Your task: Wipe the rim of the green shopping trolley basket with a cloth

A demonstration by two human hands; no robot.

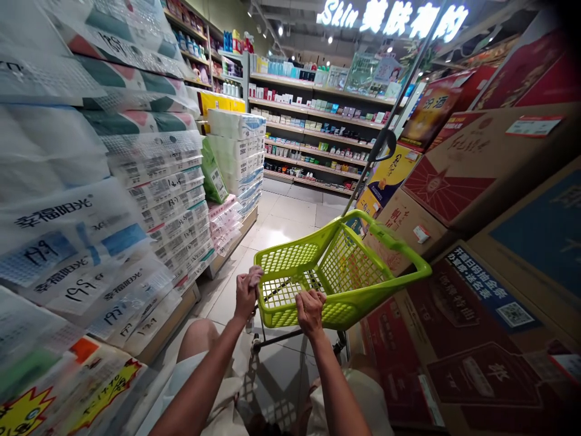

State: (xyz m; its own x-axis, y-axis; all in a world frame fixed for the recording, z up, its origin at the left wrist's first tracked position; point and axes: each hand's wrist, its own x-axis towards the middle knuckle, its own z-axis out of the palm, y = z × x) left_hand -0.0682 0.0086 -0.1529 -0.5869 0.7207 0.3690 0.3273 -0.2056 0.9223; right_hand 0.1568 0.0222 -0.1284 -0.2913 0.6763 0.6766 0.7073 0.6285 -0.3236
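Observation:
A lime-green plastic shopping cart basket [367, 303] with lattice walls stands in front of me, turned at an angle on its wheeled frame. Nothing lies inside it. At its near left corner, my left hand [244, 295] is closed around a small pinkish cloth [255, 275] pressed against the rim. My right hand [311, 309] grips the near rim, fingers curled over the edge. A thin dark pole [363, 175] with a black hook-like fitting rises behind the basket's far corner.
Stacked paper packs [163, 181] line the left, with a white pack tower [238, 151] farther along. Printed cartons [454, 169] rise close on the right, near the cart. Tiled floor [285, 212] leads to shelves [313, 112] of small boxes under a lit sign [393, 17].

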